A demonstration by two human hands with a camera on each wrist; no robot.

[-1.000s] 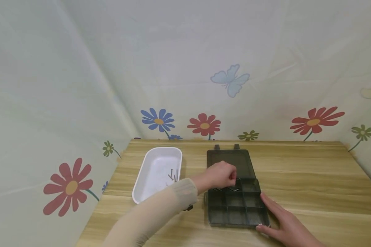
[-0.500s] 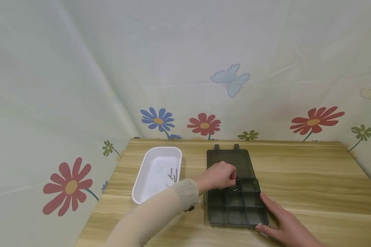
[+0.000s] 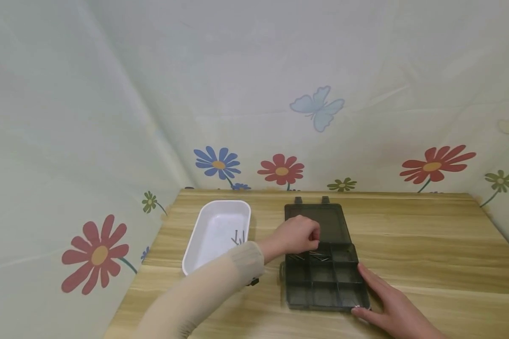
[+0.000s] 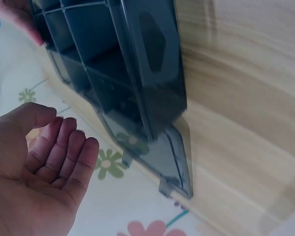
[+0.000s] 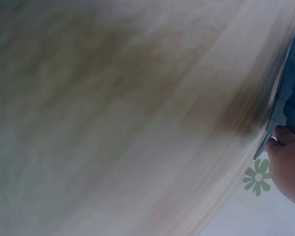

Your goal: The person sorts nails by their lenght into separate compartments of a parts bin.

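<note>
A dark translucent compartment box [image 3: 324,273] lies with its lid [image 3: 322,221] laid back on the table. Above its far-left compartments is my left hand [image 3: 297,234]. In the left wrist view, that hand [image 4: 44,167] has loosely curled fingers and a bare palm, apart from the box. Thin metal pieces like nails [image 3: 318,256] lie in the far compartments; their exact kind is too small to tell. My right hand [image 3: 392,303] holds the box at its near right corner, thumb at the front and fingers along the right side.
A white tray [image 3: 193,249] stands left of the box, with several nail-like pieces [image 3: 236,236] inside; my left sleeve hides its near right part. A small black object [image 3: 252,282] shows beside the sleeve. The wooden table [image 3: 428,235] meets a flowered curtain at the back.
My left hand has moved slightly left and up from the far compartments, and more of the nail-like pieces show there. The right hand stays on the box.
</note>
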